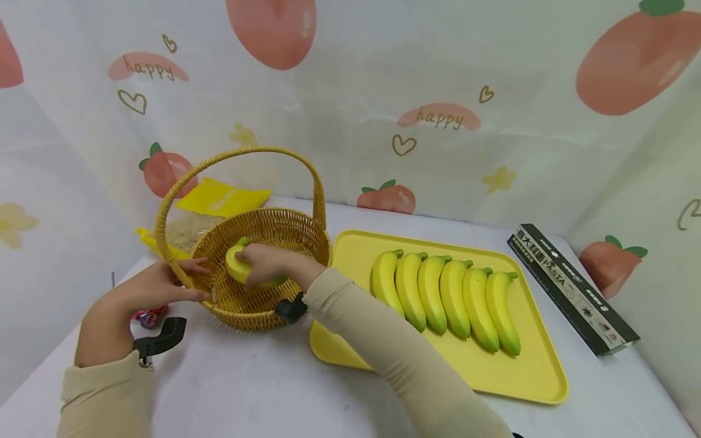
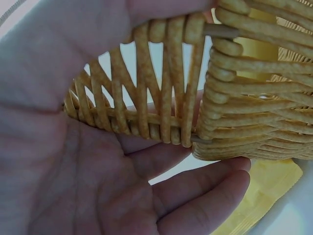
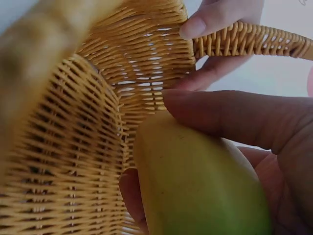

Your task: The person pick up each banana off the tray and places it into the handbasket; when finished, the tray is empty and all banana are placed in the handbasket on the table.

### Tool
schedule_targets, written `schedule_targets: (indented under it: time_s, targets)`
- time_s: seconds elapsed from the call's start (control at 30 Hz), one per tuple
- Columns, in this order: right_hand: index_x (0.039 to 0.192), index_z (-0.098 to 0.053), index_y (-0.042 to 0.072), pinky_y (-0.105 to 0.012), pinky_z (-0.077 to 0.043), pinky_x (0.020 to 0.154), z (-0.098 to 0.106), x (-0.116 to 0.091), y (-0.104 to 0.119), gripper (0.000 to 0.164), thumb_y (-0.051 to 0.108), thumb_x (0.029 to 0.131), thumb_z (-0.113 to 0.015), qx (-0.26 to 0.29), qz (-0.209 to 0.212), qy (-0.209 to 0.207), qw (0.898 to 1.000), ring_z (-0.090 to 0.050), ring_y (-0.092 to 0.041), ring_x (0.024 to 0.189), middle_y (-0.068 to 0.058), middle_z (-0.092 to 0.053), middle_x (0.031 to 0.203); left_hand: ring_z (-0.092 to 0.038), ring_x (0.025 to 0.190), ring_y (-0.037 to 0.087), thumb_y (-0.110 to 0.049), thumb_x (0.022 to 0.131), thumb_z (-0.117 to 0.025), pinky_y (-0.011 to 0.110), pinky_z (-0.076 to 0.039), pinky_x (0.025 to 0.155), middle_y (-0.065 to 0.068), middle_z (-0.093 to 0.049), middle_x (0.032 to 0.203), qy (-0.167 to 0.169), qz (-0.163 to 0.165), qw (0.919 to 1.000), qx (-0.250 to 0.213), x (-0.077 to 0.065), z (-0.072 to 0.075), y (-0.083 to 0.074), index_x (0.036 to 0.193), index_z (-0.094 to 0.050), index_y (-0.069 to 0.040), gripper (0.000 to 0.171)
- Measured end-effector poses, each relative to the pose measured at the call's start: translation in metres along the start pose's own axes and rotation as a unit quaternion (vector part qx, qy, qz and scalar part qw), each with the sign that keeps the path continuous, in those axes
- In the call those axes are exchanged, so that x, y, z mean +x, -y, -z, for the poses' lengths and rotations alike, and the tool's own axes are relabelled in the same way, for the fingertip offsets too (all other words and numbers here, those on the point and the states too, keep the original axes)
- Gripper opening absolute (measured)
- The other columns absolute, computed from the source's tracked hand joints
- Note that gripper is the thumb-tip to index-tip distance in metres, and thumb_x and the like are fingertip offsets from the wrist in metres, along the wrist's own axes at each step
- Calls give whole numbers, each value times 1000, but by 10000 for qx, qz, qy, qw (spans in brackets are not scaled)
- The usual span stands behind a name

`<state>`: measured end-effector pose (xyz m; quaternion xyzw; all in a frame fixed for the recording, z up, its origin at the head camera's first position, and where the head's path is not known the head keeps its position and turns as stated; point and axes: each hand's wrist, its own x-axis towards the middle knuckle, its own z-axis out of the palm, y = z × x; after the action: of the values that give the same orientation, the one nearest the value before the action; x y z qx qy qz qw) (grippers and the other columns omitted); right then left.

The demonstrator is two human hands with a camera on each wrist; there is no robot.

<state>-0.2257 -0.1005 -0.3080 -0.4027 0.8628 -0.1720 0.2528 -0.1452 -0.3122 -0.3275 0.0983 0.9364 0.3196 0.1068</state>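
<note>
A wicker basket (image 1: 246,319) with a tall hoop handle stands on the left of the table. My left hand (image 1: 156,285) grips the base of its handle at the left rim; in the left wrist view, the thumb side and fingers of this hand (image 2: 98,171) lie around the woven handle (image 2: 142,88). Inside the basket, my right hand (image 1: 276,264) holds a yellow banana (image 1: 237,265) with a greenish end. The right wrist view shows the thumb and fingers around the banana (image 3: 195,181), close to the wicker wall (image 3: 63,161).
Right of the basket, a yellow tray (image 1: 350,353) bears a row of several bananas (image 1: 432,292). Farther right lies a black pasta box (image 1: 572,289). A yellow-topped bag (image 1: 221,198) lies behind the basket, and a small wrapped item (image 1: 150,316) sits near the left wrist.
</note>
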Motion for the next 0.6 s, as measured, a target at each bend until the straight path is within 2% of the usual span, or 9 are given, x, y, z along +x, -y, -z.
schedule_targets:
  time_s: [0.13,0.2,0.3,0.43,0.6]
  targets:
    - [144,-35,8,-15,-36,72,1,8,8,69,19,84,-68,-177,-109,35,9998,-47,-9,89,-2,-54,125,-33,128,49,-30,81,-71,20,-44,83,29,-39,141,-23,-21,10000,-55,0,1,-1,117,-62,1,49]
    - [143,-36,9,-14,-36,74,0,11,10,68,20,84,-68,-172,-224,42,9996,-47,-8,93,-1,-52,130,-33,129,49,-30,81,-71,18,-43,83,29,-39,141,-17,-28,9999,-103,0,0,-1,116,-62,1,48]
    - [142,-38,8,-15,-38,76,0,14,10,68,21,84,-69,90,-330,26,9994,-48,-8,96,-1,-51,132,-32,129,49,-30,81,-71,25,-44,87,28,-40,141,-22,-28,9999,-99,0,0,-3,116,-63,0,47]
    - [141,-39,6,-16,-39,75,-2,20,7,67,20,83,-70,488,-367,-95,9981,-49,-9,95,-2,-52,131,-32,130,49,-31,81,-71,41,-43,92,27,-41,141,-48,-43,10000,5,0,0,-3,115,-63,-1,47]
    - [144,-34,10,-16,-39,76,-9,28,1,71,26,84,-68,466,-513,-80,9976,-48,-9,98,-1,-48,137,-30,131,49,-31,81,-70,46,-42,94,27,-39,142,-37,-16,10000,-19,-3,0,-2,116,-63,-1,47]
